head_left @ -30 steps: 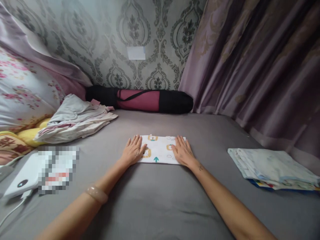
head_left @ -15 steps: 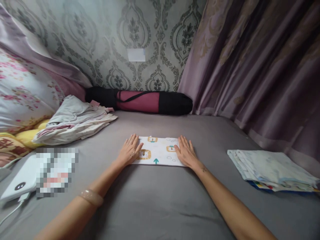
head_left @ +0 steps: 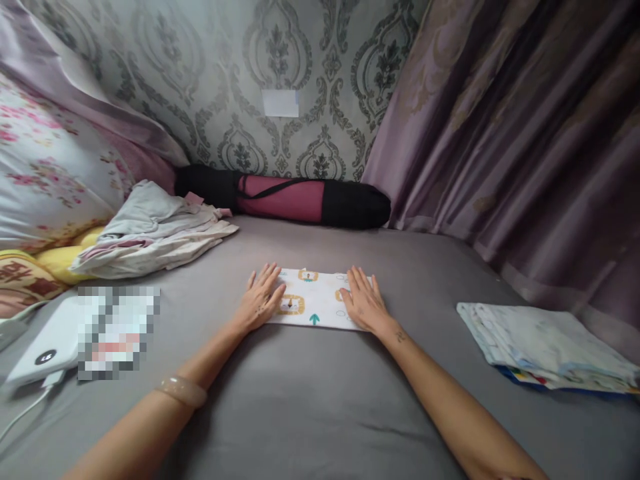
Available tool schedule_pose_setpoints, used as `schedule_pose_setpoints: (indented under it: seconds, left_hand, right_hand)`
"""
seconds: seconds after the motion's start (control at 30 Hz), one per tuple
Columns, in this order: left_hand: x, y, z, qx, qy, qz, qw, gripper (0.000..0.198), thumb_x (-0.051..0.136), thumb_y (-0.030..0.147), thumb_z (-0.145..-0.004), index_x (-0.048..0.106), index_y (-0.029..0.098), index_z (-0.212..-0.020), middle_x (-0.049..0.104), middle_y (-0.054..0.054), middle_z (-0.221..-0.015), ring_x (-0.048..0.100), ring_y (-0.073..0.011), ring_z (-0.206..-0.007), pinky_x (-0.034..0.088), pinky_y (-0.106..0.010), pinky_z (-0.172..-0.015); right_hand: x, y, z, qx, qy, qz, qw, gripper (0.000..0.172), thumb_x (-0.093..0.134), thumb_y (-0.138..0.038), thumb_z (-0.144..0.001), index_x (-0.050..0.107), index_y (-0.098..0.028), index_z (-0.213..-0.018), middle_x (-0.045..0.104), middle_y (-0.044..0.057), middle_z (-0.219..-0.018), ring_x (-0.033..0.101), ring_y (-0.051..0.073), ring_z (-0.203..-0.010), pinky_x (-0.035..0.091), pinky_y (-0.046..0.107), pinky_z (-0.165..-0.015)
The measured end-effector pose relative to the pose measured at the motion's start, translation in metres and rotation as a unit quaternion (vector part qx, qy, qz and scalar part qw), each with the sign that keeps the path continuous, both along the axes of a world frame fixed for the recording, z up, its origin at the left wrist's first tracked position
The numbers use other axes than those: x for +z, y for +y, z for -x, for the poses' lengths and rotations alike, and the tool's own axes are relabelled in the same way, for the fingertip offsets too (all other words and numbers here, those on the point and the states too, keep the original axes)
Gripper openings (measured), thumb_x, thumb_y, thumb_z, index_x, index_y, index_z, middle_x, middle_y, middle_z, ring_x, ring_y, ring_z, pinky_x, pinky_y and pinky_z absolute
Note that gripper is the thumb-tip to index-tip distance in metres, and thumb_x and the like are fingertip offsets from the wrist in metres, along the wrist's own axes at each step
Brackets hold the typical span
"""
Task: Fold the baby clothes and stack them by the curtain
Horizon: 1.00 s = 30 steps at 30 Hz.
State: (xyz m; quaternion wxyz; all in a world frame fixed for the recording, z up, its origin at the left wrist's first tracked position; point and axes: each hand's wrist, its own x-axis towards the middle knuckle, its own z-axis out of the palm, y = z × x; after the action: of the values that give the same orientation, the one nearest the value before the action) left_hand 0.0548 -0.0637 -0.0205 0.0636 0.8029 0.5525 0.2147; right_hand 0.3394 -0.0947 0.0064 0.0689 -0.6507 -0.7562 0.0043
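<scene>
On the grey bed (head_left: 310, 393), the folded white cloth (head_left: 320, 300) lies crosswise, its long axis running left to right. The left hand (head_left: 259, 300) spreads flat over one end, the right hand (head_left: 365, 301) over the other, equally near, gripping nothing. They hide both ends; the layers underneath are hard to count.

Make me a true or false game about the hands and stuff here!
1. The left hand and right hand touch the patterned cloth. True.
2. Neither arm wears anything. False: a pale bracelet circles the left arm.
3. A long black-and-pink bag lies by the wall. True.
4. Nothing lies to the right of the hands. False: a folded stack lies there.
5. A cable is plugged into the white device. True.
</scene>
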Motion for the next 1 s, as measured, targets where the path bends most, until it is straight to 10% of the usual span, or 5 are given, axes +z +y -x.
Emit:
schedule_pose_setpoints:
  seconds: [1.0]
  left_hand:
    - [0.0, -0.001, 0.003, -0.045, -0.029, 0.036, 0.998, 0.054, 0.024, 0.044, -0.097, 0.043, 0.018, -0.14, 0.042, -0.009, -0.148, 0.03, -0.0191, -0.141, 0.016, -0.045, -0.117]
  right_hand:
    - [0.005, 0.014, 0.091, 0.059, 0.064, 0.007, 0.996, 0.061, 0.026, -0.037, -0.097, 0.028, -0.003, -0.147, 0.022, 0.015, -0.156, 0.016, 0.024, -0.144, 0.007, 0.043, -0.116]
